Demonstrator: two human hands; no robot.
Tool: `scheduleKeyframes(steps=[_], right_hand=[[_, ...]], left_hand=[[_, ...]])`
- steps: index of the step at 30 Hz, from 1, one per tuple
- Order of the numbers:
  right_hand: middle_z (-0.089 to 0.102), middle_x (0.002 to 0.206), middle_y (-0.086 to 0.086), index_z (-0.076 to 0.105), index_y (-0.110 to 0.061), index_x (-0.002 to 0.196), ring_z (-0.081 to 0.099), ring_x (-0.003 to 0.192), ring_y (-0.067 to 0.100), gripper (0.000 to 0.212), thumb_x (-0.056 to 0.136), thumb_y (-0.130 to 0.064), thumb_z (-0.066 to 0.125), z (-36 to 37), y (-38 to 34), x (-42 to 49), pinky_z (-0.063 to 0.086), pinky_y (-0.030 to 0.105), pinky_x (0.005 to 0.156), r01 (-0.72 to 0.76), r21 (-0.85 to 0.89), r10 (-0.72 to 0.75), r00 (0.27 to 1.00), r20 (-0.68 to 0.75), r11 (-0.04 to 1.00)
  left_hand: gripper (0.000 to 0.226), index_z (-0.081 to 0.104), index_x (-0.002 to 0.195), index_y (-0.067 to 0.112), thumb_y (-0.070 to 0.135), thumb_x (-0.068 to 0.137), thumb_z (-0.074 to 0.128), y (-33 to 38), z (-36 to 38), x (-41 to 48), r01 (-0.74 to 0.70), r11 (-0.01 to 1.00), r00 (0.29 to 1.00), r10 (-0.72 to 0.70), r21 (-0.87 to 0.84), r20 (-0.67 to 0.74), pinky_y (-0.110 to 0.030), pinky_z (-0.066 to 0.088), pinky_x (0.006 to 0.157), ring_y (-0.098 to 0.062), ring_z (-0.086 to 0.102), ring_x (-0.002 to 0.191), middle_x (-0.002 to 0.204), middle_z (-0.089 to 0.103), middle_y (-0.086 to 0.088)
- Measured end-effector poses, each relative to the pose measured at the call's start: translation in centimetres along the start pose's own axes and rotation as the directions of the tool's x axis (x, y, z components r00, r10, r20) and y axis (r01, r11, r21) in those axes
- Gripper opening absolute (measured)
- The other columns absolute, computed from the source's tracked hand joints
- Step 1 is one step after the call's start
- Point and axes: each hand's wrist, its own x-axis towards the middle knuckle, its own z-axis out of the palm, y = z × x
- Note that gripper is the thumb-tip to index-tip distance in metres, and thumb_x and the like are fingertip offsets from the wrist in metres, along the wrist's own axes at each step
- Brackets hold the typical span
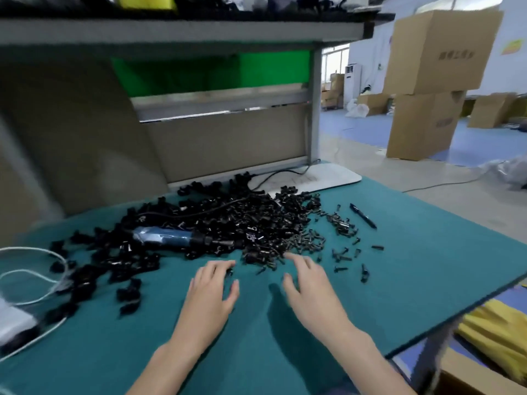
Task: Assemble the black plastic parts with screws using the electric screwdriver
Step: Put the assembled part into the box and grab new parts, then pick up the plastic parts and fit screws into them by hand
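Your left hand (212,292) lies palm down over the teal-covered desk (399,295), its fingers (219,266) straight and spread, holding nothing; a small black piece sits just by the fingertips. Your right hand (309,289) is palm down beside it, fingers (299,262) also apart and loose, their tips at the near edge of the big heap of small black plastic parts (251,220) that covers the middle of the desk. More of these parts trail off to the left. The blue-bodied electric screwdriver (168,238) lies on its side in the heap, left of your hands, its dark nose pointing right and its black cord running back over the pile. The short dark screws (339,223) are strewn loose on the desk to the right of the heap, with a black pen (363,216) just beyond them. A white cable (34,277) loops at the far left edge. On the floor past the desk two brown cardboard boxes (433,52) stand stacked and closed, so you cannot tell what they hold. Below the desk's right edge an open cardboard box (467,377) shows, with yellow bagged material (496,337) just above it.
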Motion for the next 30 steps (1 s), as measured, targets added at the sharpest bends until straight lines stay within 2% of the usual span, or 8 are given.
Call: scheduleKeyframes(steps=[2, 5, 10, 14, 18, 21, 25, 30], right_hand=[[0.028, 0.163, 0.000, 0.024, -0.025, 0.160, 0.019, 0.152, 0.021, 0.053, 0.110, -0.039, 0.035, 2.9, -1.8, 1.5, 0.021, 0.039, 0.125, 0.030, -0.132, -0.016, 0.994, 0.109, 0.991], [0.005, 0.172, 0.005, 0.012, -0.024, 0.164, -0.002, 0.159, 0.028, 0.068, 0.107, -0.055, 0.032, 6.6, -3.9, 3.6, 0.001, 0.052, 0.127, 0.070, -0.283, -0.009, 0.977, 0.211, 0.957], [-0.010, 0.172, 0.011, 0.006, -0.024, 0.165, -0.016, 0.157, 0.033, 0.084, 0.100, -0.072, 0.030, 9.9, -5.2, 6.7, -0.010, 0.056, 0.123, 0.069, -0.384, 0.015, 0.977, 0.212, 0.921], [0.004, 0.172, 0.009, 0.023, -0.025, 0.161, -0.009, 0.159, 0.030, 0.071, 0.103, -0.065, 0.030, 10.4, -4.8, 8.3, -0.008, 0.055, 0.124, 0.066, -0.382, 0.000, 0.985, 0.171, 0.922], [0.030, 0.163, 0.000, 0.044, -0.027, 0.149, 0.016, 0.156, 0.024, 0.054, 0.105, -0.057, 0.034, 10.1, -4.5, 9.2, 0.004, 0.053, 0.128, 0.060, -0.383, -0.023, 0.995, 0.102, 0.922], [0.043, 0.152, -0.007, 0.052, -0.029, 0.143, 0.028, 0.148, 0.019, 0.052, 0.103, -0.059, 0.037, 9.8, -4.4, 9.9, 0.011, 0.048, 0.128, 0.051, -0.375, -0.024, 0.997, 0.076, 0.926], [0.047, 0.145, -0.011, 0.055, -0.031, 0.138, 0.033, 0.143, 0.015, 0.051, 0.100, -0.061, 0.042, 9.7, -3.9, 10.2, 0.015, 0.043, 0.127, 0.043, -0.339, -0.025, 0.998, 0.058, 0.940], [0.047, 0.143, -0.012, 0.054, -0.034, 0.136, 0.033, 0.143, 0.014, 0.046, 0.099, -0.060, 0.045, 9.7, -3.9, 10.3, 0.017, 0.042, 0.126, 0.044, -0.341, -0.023, 0.998, 0.065, 0.939]], left_hand=[[0.045, 0.049, 0.141, 0.025, 0.042, 0.099, 0.053, -3.3, -1.1, -1.0, 0.106, 0.983, 0.994, -0.102, 0.148, -0.036, -0.033, 0.034, 0.110, -0.015, 0.044, 0.126, 0.134, 0.048, 0.009], [0.060, 0.049, 0.144, 0.021, 0.054, 0.095, 0.054, -7.0, -2.7, -1.3, 0.376, 0.868, 0.925, -0.332, 0.323, -0.185, -0.050, 0.020, 0.120, -0.032, 0.038, 0.140, 0.147, 0.046, -0.010], [0.090, 0.014, 0.159, 0.015, 0.074, 0.092, 0.031, -11.3, -3.7, 0.1, 0.672, 0.684, 0.735, -0.662, 0.283, -0.144, -0.058, 0.011, 0.121, -0.047, 0.007, 0.150, 0.162, 0.010, -0.026], [0.091, 0.003, 0.160, 0.016, 0.073, 0.094, 0.028, -13.0, -3.0, 1.9, 0.671, 0.691, 0.737, -0.661, 0.269, -0.139, -0.055, 0.013, 0.122, -0.045, 0.003, 0.152, 0.164, 0.000, -0.026], [0.087, 0.013, 0.159, 0.015, 0.071, 0.095, 0.030, -14.1, -2.8, 3.5, 0.663, 0.689, 0.748, -0.630, 0.293, -0.210, -0.051, 0.020, 0.119, -0.040, 0.013, 0.151, 0.164, 0.009, -0.025], [0.087, 0.019, 0.158, 0.015, 0.072, 0.093, 0.032, -15.0, -2.9, 4.6, 0.676, 0.676, 0.736, -0.617, 0.293, -0.278, -0.055, 0.011, 0.121, -0.042, 0.006, 0.151, 0.164, 0.008, -0.025], [0.097, 0.015, 0.159, 0.014, 0.081, 0.089, 0.017, -16.3, -3.2, 5.4, 0.743, 0.597, 0.669, -0.681, 0.304, -0.297, -0.063, -0.007, 0.118, -0.048, -0.004, 0.151, 0.164, 0.002, -0.029], [0.098, 0.019, 0.160, 0.018, 0.082, 0.087, 0.011, -17.9, -3.8, 6.4, 0.788, 0.556, 0.615, -0.716, 0.263, -0.330, -0.068, -0.008, 0.115, -0.049, -0.002, 0.150, 0.164, 0.005, -0.028]])
